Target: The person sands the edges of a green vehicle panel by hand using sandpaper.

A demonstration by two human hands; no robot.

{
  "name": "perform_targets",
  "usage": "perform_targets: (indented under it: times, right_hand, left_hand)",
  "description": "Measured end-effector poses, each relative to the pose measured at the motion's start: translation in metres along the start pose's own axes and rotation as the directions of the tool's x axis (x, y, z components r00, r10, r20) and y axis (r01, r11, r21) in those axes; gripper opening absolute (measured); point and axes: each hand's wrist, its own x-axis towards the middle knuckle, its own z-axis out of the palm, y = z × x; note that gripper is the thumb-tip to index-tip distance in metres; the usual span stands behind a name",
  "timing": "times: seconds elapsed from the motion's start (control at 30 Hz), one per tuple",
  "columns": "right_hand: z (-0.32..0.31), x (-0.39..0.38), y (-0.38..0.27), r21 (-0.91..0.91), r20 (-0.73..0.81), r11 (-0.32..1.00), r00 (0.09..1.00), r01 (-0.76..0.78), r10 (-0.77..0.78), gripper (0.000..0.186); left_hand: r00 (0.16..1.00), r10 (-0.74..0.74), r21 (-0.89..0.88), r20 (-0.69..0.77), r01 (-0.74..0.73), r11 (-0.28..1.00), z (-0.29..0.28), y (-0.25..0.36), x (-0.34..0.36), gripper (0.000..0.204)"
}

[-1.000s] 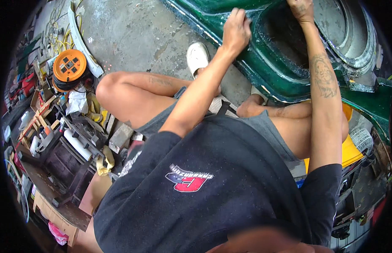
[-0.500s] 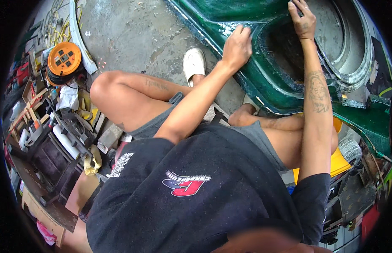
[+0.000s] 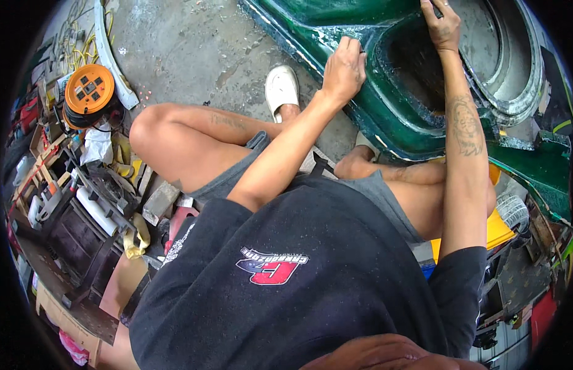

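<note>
Head view: left fisheye of side-by-side pair, head-worn, facing down; dark shirt (image 3: 335,265) close, filling lower middle; left hand (image 3: 345,69) and right hand (image 3: 443,28) farther, toward upper edge; floor (image 3: 194,43) beyond.

A black T-shirt (image 3: 335,246) with red emblem (image 3: 275,271), grey shorts (image 3: 228,176) and a white shoe (image 3: 281,87) are worn.

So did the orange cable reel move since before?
No. The orange cable reel sits beside the lower end of the pale curved strip, just like before. Only the whole view shifted a bit.
</note>
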Motion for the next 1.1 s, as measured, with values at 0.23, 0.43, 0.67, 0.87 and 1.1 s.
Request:
perform_targets:
  times: [0.23, 0.43, 0.67, 0.87, 1.1]
  right_hand:
    - [0.002, 0.006, -0.008, 0.072, 0.007, 0.996, 0.999, -0.048, 0.048, 0.038]
    - [0.001, 0.002, 0.007, -0.021, -0.023, 0.999, 0.999, 0.039, -0.040, 0.041]
    - [-0.007, 0.002, 0.021, -0.142, -0.050, 0.988, 0.997, 0.056, -0.064, 0.039]
    - [0.008, 0.004, -0.016, 0.129, 0.027, 0.983, 0.991, -0.133, 0.130, 0.040]
    - [0.008, 0.012, -0.012, 0.024, -0.040, 0.999, 0.999, 0.026, -0.025, 0.039]
  left_hand:
    - [0.996, -0.016, -0.035, -0.090, 0.013, 0.999, -0.004, -0.006, 0.022, 0.016]
    - [0.998, 0.030, 0.078, 0.064, -0.035, 0.996, -0.001, -0.003, 0.006, 0.008]
    - [0.997, 0.065, 0.083, 0.048, -0.069, 0.994, 0.011, 0.002, 0.011, 0.005]
    - [0.991, 0.131, 0.150, -0.032, -0.124, 0.981, 0.004, -0.012, 0.028, 0.007]
    - [0.991, 0.133, 0.147, -0.031, -0.128, 0.981, 0.013, -0.015, 0.050, 0.007]
